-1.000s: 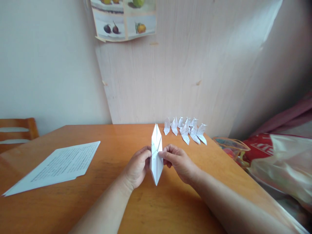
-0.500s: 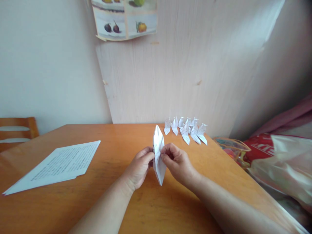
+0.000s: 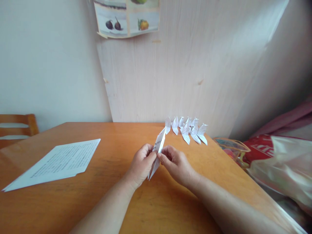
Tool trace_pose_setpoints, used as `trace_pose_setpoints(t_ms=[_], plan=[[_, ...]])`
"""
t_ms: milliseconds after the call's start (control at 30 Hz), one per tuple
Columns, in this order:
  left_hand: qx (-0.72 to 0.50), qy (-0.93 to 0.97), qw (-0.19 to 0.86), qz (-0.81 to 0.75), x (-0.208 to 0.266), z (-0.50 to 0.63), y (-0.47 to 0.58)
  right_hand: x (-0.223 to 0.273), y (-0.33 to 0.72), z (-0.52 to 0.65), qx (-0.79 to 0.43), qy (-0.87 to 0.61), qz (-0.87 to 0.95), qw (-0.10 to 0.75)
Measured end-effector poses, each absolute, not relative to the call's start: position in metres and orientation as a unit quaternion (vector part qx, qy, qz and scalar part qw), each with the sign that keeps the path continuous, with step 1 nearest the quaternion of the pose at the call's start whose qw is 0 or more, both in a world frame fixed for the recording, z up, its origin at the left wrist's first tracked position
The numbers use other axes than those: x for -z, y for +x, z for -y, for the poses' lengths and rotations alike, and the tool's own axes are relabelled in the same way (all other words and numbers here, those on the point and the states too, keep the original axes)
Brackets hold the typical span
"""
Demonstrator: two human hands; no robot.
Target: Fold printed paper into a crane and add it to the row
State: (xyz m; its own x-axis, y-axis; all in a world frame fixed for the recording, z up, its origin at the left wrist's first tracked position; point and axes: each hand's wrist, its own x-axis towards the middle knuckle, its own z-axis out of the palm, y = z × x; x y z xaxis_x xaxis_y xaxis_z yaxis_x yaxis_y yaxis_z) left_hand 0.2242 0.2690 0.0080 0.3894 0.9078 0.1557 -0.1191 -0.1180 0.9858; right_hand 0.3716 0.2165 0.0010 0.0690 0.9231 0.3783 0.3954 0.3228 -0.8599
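A long, narrow piece of folded paper (image 3: 159, 143), white with printed text, stands tilted between my hands above the table, its upper tip leaning right. My left hand (image 3: 142, 164) pinches it from the left, thumb on the near face. From the right, my right hand (image 3: 175, 164) has its thumb and fingers closed on the paper's edge at about mid-height. The lower end shows two points side by side. Fingers behind the paper are hidden. Beyond it, several folded paper birds (image 3: 185, 131) stand in a group near the table's far edge.
A stack of printed sheets (image 3: 59, 162) lies on the left of the wooden table (image 3: 109, 201). Bags, one red and white (image 3: 260, 148), sit past the right edge. A chair (image 3: 18, 126) is at the far left. A fruit picture poster (image 3: 128, 19) hangs on the wall.
The folded paper has turned and tilted right, now showing a narrower side with print instead of its broad white face. Both hands have drawn closer together around it.
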Motion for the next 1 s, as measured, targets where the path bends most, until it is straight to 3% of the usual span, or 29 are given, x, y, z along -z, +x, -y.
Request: trace_pose_setpoints(t_ms=[467, 733, 1000], plan=[[-0.439, 0.610, 0.577, -0.321, -0.015, -0.264, 0.223, -0.001, 0.371, -0.219, -0.315, -0.506, 0.605, 0.528], [-0.445, 0.576, 0.610, -0.313, -0.015, -0.265, 0.223, -0.012, 0.367, -0.218, -0.392, -0.502, 0.550, 0.540], [-0.428, 0.544, 0.665, -0.281, -0.015, -0.266, 0.222, -0.007, 0.370, -0.222, -0.387, -0.515, 0.524, 0.558]])
